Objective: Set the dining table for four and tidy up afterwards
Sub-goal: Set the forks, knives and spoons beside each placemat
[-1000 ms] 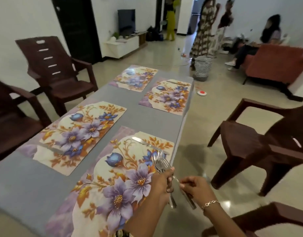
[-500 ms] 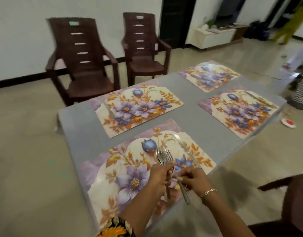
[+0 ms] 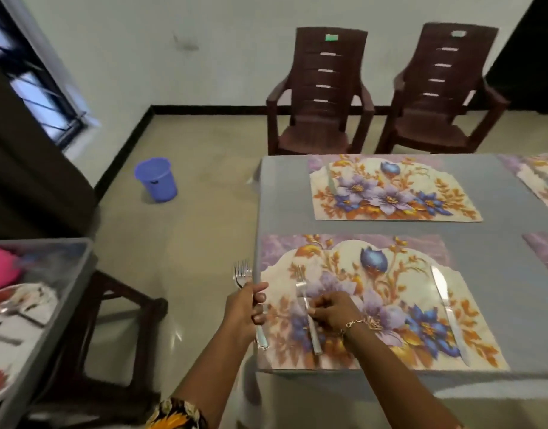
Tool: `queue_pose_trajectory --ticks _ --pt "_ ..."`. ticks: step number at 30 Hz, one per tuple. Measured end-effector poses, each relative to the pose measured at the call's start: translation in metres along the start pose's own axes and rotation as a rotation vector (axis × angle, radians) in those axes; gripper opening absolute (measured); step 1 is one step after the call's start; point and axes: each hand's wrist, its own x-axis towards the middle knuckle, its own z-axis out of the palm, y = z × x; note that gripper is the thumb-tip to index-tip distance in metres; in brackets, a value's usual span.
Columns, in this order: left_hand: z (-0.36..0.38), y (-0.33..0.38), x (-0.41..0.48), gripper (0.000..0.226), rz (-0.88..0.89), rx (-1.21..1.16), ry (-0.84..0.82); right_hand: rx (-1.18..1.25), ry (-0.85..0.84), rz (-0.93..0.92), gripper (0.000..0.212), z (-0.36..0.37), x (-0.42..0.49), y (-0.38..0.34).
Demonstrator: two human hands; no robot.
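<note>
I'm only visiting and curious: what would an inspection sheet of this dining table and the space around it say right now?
Surface: grey table bearing floral placemats.
Job's things: single silver fork on the left of the nearest floral placemat, silver knife on its right; second knife on the far placemat.
Clutter: grey plastic bin holding plates, left of the table.
Grippers: left hand grips a bundle of silver forks; right hand pinches the single silver fork.
Cables: nothing seen.
Surroundings: brown plastic chair beside its twin; blue bucket on the floor.
</note>
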Motion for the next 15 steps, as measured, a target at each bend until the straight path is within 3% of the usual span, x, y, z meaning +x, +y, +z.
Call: queue_pose_trajectory --ticks 15 --pt "-0.044 0.033 0.022 0.028 -0.029 0.058 -0.01 -0.255 0.095 0.096 0.027 0.067 0.03 -0.011"
